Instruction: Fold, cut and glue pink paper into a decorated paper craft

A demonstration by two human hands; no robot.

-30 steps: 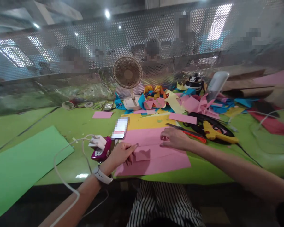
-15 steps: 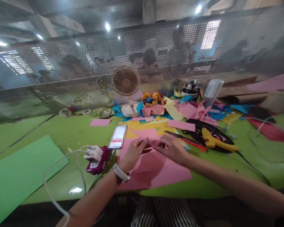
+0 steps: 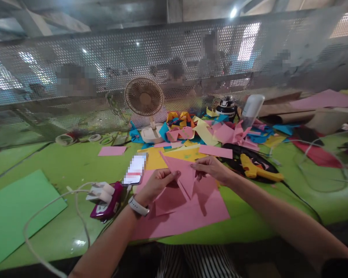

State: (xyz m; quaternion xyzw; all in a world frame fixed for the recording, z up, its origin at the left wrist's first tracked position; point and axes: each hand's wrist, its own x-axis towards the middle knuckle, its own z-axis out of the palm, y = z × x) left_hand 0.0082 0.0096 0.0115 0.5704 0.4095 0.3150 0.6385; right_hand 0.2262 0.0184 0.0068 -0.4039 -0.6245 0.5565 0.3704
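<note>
A folded piece of pink paper (image 3: 183,172) is held up between my two hands, its pointed end tilted toward the far left. My left hand (image 3: 161,183) pinches its left edge between thumb and fingers. At its right edge, my right hand (image 3: 209,169) has thumb and fingertips closed on the paper. Below lie larger pink sheets (image 3: 203,216), flat on the green table, with shadows of the hands on them. Yellow paper (image 3: 154,159) lies just beyond.
Left are a phone (image 3: 135,170), a purple power strip (image 3: 107,206) with white plugs and cables, and a green sheet (image 3: 23,216). A small fan (image 3: 145,98) stands behind. Coloured paper scraps (image 3: 226,133) and a yellow glue gun (image 3: 258,170) on a black tray lie right.
The folded pink paper has been lifted and turned, so its triangular shape shows. My right hand has moved up along its edge. The camera view has shifted slightly right.
</note>
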